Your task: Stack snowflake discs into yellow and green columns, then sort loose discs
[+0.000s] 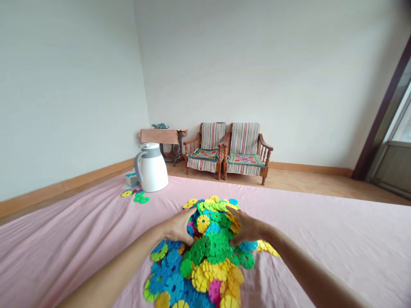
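A heap of notched plastic snowflake discs (218,246) lies on the pink cloth in front of me, in green, blue, yellow and magenta. At the heap's left side is my left hand (180,226), thumb and fingers apart, touching the discs. My right hand (247,226) rests against the right side, its fingers spread around some yellow and green discs. Between the two hands lie mostly green discs, with blue and yellow ones among them. Nearer to me, blue discs (173,278) gather at the left and yellow discs (215,273) at the right. Some fingertips are hidden among the pieces.
A white and grey jug (152,169) stands at the cloth's far left, beside a small box (131,179) and a few loose discs (141,197). Beyond the pink cloth (337,239) are two wooden armchairs (245,158) and a covered small table (159,136).
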### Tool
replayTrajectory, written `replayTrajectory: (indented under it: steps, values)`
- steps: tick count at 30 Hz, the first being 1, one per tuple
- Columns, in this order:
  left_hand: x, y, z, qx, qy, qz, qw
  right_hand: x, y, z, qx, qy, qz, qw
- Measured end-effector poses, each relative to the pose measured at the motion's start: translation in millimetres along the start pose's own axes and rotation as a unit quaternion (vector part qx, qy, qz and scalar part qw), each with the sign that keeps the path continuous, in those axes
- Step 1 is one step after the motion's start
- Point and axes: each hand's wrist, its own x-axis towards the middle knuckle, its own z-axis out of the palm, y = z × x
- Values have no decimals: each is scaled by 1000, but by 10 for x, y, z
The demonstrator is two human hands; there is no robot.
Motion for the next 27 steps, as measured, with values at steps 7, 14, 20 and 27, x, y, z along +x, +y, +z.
replayTrajectory:
  steps: [7, 14, 20, 27]
  values:
    - [200, 121, 279, -179, 35, 14, 983, -49, 17, 117, 134, 56, -23, 989]
    - [367, 418, 440, -199, 65, -10, 978, -210, 7, 164, 344, 76, -30, 935]
    - [462, 809, 488, -225, 46, 13, 973, -530, -44, -37, 397, 78, -44, 913]
    - [436, 1141, 570, -152, -40, 66, 985, -884, 178, -270, 347, 113, -3, 931]
